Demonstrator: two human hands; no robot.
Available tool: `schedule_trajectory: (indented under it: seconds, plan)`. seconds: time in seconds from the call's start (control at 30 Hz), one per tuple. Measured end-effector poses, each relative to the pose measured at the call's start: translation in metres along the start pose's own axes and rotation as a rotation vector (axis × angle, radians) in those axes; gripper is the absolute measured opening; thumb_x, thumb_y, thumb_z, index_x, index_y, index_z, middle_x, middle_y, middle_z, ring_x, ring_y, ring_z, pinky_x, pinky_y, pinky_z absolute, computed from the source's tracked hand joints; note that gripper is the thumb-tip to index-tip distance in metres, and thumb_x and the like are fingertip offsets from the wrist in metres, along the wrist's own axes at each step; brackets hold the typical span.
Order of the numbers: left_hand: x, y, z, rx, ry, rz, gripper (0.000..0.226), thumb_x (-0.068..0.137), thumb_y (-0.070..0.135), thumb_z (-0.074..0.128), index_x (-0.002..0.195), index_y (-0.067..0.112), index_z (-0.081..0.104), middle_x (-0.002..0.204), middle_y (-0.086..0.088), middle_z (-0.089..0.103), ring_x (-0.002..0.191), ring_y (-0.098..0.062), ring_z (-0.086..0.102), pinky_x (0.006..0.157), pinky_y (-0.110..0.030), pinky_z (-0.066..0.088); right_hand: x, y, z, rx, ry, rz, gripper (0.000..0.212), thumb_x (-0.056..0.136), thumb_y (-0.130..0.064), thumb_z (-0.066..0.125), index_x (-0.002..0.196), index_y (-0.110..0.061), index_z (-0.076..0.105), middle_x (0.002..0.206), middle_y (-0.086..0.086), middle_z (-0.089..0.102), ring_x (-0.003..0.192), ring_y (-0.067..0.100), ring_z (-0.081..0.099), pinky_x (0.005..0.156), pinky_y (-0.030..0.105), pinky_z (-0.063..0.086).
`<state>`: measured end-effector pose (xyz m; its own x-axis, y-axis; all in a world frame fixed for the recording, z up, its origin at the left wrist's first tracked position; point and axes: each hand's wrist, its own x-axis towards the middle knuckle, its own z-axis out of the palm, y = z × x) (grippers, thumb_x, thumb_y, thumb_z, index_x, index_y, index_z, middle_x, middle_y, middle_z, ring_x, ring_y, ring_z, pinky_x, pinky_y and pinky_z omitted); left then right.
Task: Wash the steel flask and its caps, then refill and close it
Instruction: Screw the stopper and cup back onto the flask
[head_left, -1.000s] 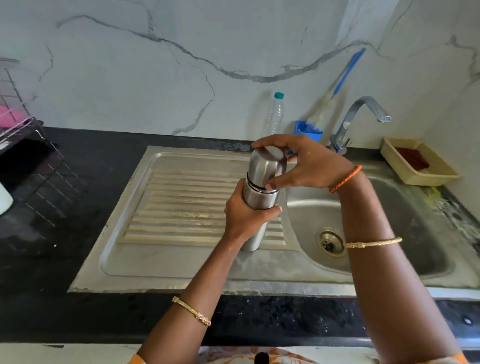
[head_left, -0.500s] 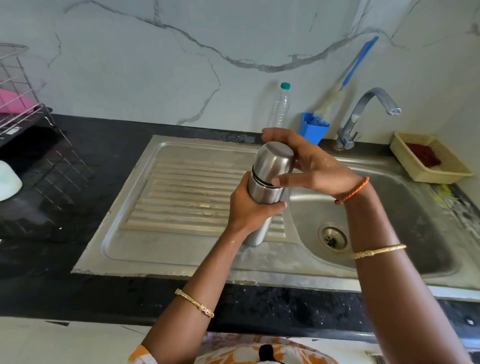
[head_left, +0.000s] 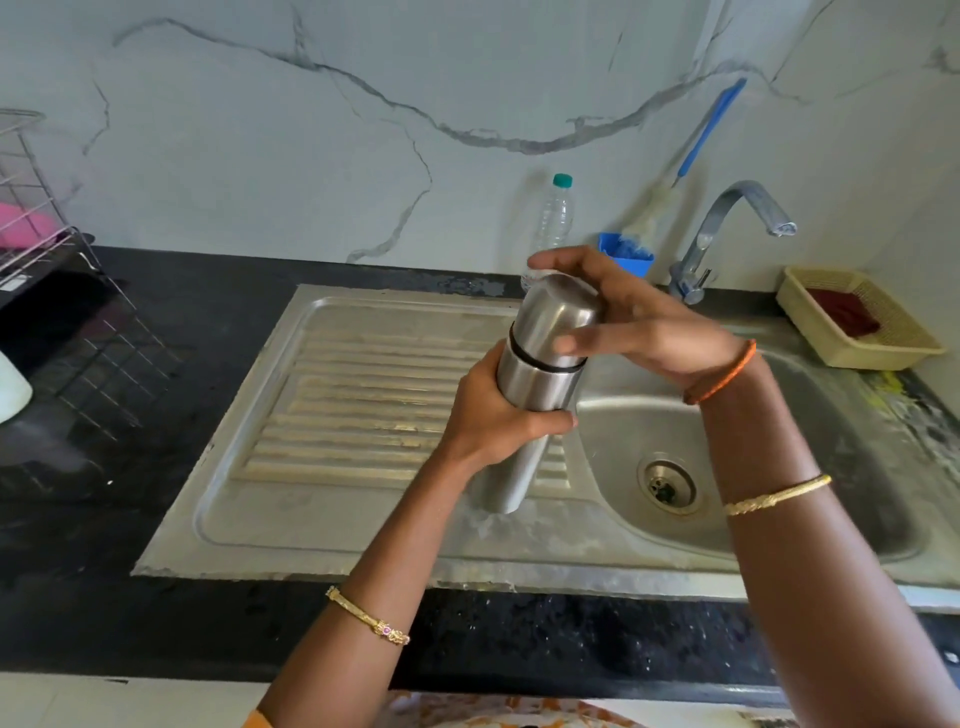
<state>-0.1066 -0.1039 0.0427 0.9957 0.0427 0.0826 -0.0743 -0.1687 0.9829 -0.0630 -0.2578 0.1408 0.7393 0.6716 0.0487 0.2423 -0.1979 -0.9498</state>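
Note:
The steel flask (head_left: 535, 384) stands tilted over the sink's drainboard (head_left: 353, 395), its base near the steel surface. My left hand (head_left: 493, 415) grips its body around the middle. On top sits the steel outer cap (head_left: 561, 322), separated from the body by a dark ring. My right hand (head_left: 634, 317) wraps fingers and thumb around that cap from the right. No other cap shows.
The sink basin (head_left: 810, 467) with its drain (head_left: 670, 486) lies to the right, under the tap (head_left: 727, 228). A plastic bottle (head_left: 553, 218), a blue holder with a brush (head_left: 628, 254) and a yellow basket (head_left: 857, 317) line the back. A wire rack (head_left: 47, 291) stands left.
My right hand has shifted its grip round the cap, thumb and fingers moving across it. The flask stays in my left hand at about the same place.

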Motion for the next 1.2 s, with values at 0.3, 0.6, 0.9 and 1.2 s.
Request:
schedule_trajectory:
  seconds: [0.3,0.6,0.9,1.2]
  plan:
    - [0.006,0.047,0.008,0.269,0.138,0.018,0.052,0.056,0.03,0.087,0.099,0.027,0.057,0.082,0.016,0.063,0.074,0.001,0.061,0.065,-0.022,0.053,0.008,-0.026,0.015,-0.345,0.724,0.114,0.058,0.061,-0.055,0.08,0.097,-0.016,0.057,0.077,-0.006,0.058,0.068,0.007,0.054,0.062,0.022,0.046]
    - [0.025,0.051,-0.005,0.137,-0.105,-0.068,0.049,0.046,0.025,0.089,0.09,0.026,0.066,0.082,0.007,0.072,0.076,-0.012,0.07,0.074,-0.037,0.06,0.002,-0.017,-0.037,0.288,0.312,-0.03,0.075,0.055,-0.051,0.082,0.117,-0.019,0.056,0.12,0.003,0.063,0.111,0.017,0.061,0.087,0.033,0.051]
    - [0.027,0.045,0.017,0.309,0.107,-0.051,0.054,0.052,0.032,0.088,0.099,0.026,0.061,0.087,0.011,0.067,0.075,-0.007,0.065,0.066,-0.025,0.055,0.007,-0.01,-0.015,-0.119,0.547,0.071,0.047,0.073,-0.025,0.079,0.116,-0.016,0.061,0.11,0.002,0.062,0.091,0.011,0.062,0.081,0.021,0.05]
    - [0.047,0.035,-0.016,-0.019,-0.448,-0.127,0.049,0.049,0.012,0.087,0.094,0.01,0.067,0.086,-0.002,0.072,0.082,-0.018,0.068,0.076,-0.032,0.058,0.011,-0.002,-0.041,0.097,0.261,-0.101,0.08,0.058,-0.043,0.086,0.127,-0.018,0.054,0.129,0.004,0.057,0.121,0.018,0.054,0.095,0.031,0.047]
